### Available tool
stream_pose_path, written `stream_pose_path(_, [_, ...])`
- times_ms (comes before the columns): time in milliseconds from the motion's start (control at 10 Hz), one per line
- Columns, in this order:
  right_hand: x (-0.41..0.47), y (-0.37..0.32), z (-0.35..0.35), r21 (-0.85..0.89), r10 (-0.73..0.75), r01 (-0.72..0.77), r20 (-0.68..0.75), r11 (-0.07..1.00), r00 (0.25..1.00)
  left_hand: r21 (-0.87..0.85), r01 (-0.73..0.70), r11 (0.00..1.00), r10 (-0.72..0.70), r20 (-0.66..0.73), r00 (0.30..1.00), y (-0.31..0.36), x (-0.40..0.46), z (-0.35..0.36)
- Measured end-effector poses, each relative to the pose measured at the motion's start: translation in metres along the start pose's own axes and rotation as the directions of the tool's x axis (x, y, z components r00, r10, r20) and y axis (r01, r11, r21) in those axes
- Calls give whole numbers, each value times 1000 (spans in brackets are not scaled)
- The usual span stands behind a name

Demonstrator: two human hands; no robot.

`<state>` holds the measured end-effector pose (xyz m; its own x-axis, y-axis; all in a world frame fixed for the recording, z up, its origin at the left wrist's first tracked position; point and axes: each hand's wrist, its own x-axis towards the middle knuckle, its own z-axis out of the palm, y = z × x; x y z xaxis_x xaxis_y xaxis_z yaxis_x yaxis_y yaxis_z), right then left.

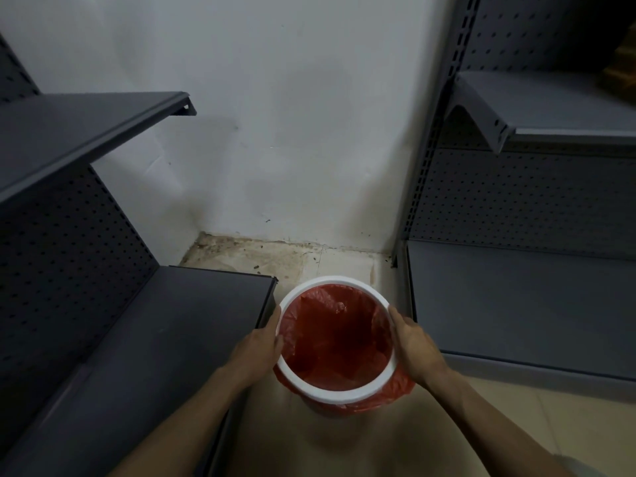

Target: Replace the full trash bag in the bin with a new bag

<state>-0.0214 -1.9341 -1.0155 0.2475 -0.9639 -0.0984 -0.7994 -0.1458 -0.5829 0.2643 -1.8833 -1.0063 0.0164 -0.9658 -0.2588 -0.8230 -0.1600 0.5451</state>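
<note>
On the floor, between two shelf units: a round bin with a white rim (332,279) stood near the corner, at about 6 o'clock in the head view.
Bin lining: a red bag (335,342) hung inside the bin, and its edge spilled out under the rim at the bin's 4 to 7 o'clock side.
Bag contents: only red plastic showed down to the bottom; nothing more could be made out inside.
Left hand (260,346): it lay against the bin's rim at 9 o'clock, fingers stretched along the outer edge and thumb at the inner edge, so the grip was closed lightly over the rim.
Right hand (411,342): it met the rim at 3 o'clock, fingers curved down the outside; how far the grip wrapped round could not be told.
Forearms: both reached in from 6 o'clock, bare.
Left shelf unit (192,304): dark grey, its lowest shelf corner just beside the bin at 10 o'clock.
Right shelf unit (516,297): grey, with a pegboard back, near the bin at 2 o'clock.
Wall (292,115): white, at 12 o'clock, stained where it met the floor (261,256).
</note>
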Motion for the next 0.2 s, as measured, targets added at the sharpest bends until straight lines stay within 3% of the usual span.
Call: stream_pose_path(200, [1,-14,-23,-176,0,6,35,984,999,73,10,997,-5,-63,998,9,1,-14])
